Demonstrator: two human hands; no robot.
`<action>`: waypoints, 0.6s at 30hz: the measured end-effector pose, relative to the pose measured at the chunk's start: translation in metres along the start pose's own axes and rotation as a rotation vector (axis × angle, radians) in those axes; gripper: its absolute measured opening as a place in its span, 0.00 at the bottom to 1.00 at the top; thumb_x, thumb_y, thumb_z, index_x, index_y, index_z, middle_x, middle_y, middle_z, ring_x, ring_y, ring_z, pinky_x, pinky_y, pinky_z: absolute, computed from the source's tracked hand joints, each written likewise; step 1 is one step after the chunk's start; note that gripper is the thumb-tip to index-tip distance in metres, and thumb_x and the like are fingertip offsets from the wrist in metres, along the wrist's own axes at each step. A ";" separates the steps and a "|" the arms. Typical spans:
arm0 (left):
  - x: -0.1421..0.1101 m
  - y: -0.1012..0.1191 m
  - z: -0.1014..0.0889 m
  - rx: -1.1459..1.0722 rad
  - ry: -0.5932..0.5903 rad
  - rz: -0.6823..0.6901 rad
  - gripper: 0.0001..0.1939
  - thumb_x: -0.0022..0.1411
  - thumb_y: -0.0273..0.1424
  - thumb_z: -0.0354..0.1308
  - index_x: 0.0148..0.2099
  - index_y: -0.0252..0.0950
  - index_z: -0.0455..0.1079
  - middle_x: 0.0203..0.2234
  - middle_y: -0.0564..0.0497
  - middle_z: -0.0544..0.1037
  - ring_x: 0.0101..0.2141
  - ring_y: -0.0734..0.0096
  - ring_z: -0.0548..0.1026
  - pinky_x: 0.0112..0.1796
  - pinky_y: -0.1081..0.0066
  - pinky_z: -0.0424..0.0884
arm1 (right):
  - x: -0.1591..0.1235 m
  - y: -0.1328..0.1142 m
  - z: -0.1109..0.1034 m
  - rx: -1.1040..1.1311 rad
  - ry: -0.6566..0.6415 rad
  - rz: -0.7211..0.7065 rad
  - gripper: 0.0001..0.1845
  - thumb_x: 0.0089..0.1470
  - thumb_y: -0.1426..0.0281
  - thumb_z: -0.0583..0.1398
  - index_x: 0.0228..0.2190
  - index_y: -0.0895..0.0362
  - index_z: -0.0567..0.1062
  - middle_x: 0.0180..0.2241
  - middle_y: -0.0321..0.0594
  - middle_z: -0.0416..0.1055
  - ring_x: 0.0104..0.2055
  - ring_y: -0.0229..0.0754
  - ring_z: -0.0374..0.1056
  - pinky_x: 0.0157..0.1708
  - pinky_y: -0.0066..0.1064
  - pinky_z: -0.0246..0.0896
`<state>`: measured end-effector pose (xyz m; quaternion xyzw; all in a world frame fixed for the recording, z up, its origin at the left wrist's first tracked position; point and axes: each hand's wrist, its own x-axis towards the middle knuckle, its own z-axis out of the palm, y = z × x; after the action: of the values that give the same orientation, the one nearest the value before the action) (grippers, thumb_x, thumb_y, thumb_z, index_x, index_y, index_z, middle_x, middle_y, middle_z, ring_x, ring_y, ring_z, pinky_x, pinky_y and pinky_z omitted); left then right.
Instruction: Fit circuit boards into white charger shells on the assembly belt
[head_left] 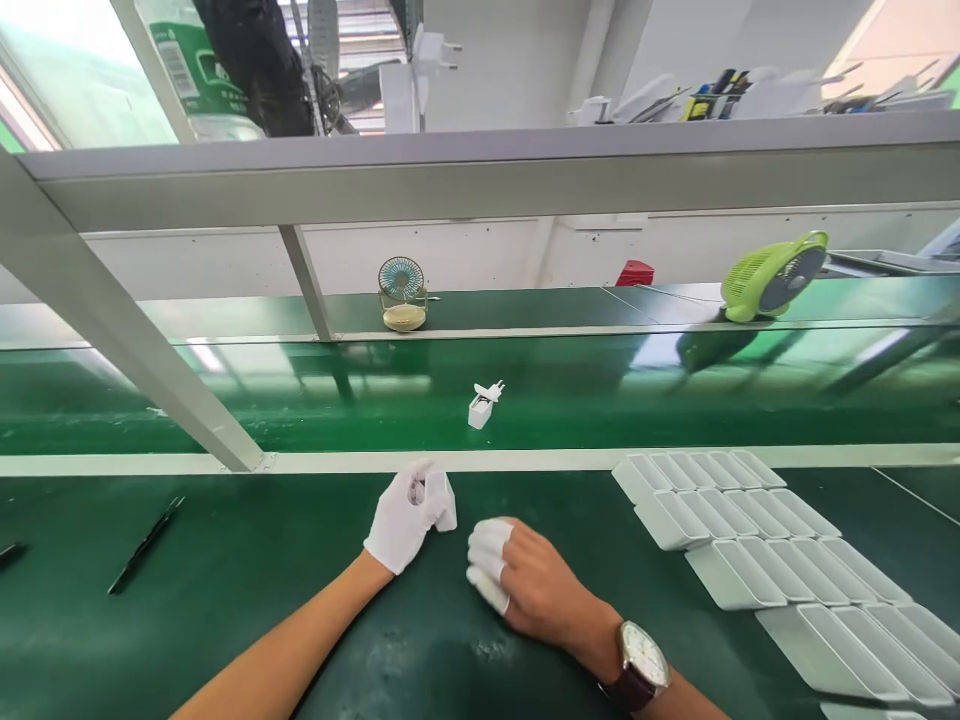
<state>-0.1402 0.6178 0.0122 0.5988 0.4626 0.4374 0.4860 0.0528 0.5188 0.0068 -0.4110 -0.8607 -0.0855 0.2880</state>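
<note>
My left hand (400, 522), in a white glove, grips a small white plastic housing (442, 500) just in front of the pale rail. To its right, my right hand (517, 572) hovers low over the green work surface, its fingers curled and several tips covered by white finger cots. The inner side of those fingers faces away, so anything in them is hidden. Beyond the rail, a white charger case (480, 412) with a two-pin plug piece on top lies on the green belt (360, 430).
Rows of white open plastic housings (772, 570) stand on the right. A black pen-like tool (146, 545) lies at left. A slanted metal post (172, 370) rises to an overhead shelf (480, 180). Behind the belt stand a small fan (402, 290) and a lime-green fan (769, 278).
</note>
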 end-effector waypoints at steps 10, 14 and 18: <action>-0.009 0.009 0.003 0.347 -0.182 0.094 0.26 0.50 0.39 0.64 0.52 0.37 0.71 0.38 0.50 0.77 0.31 0.68 0.71 0.36 0.65 0.72 | 0.006 -0.041 -0.002 0.140 -0.203 -0.212 0.14 0.65 0.61 0.57 0.34 0.57 0.75 0.43 0.42 0.78 0.52 0.43 0.71 0.53 0.34 0.66; -0.009 0.010 0.004 0.413 -0.209 0.102 0.27 0.51 0.38 0.62 0.54 0.36 0.70 0.36 0.50 0.76 0.31 0.67 0.71 0.36 0.64 0.72 | 0.002 -0.035 0.000 0.218 -0.177 -0.146 0.13 0.65 0.62 0.57 0.35 0.57 0.76 0.47 0.40 0.78 0.56 0.44 0.69 0.51 0.32 0.67; -0.009 0.008 0.003 0.451 -0.215 0.102 0.28 0.52 0.40 0.63 0.55 0.37 0.69 0.37 0.49 0.76 0.32 0.66 0.72 0.37 0.63 0.72 | 0.000 -0.029 0.004 0.336 -0.188 -0.098 0.13 0.65 0.62 0.57 0.36 0.56 0.77 0.46 0.40 0.79 0.58 0.43 0.69 0.52 0.33 0.67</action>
<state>-0.1378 0.6082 0.0187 0.7575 0.4635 0.2809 0.3639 0.0293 0.5012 0.0058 -0.3208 -0.9050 0.0844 0.2665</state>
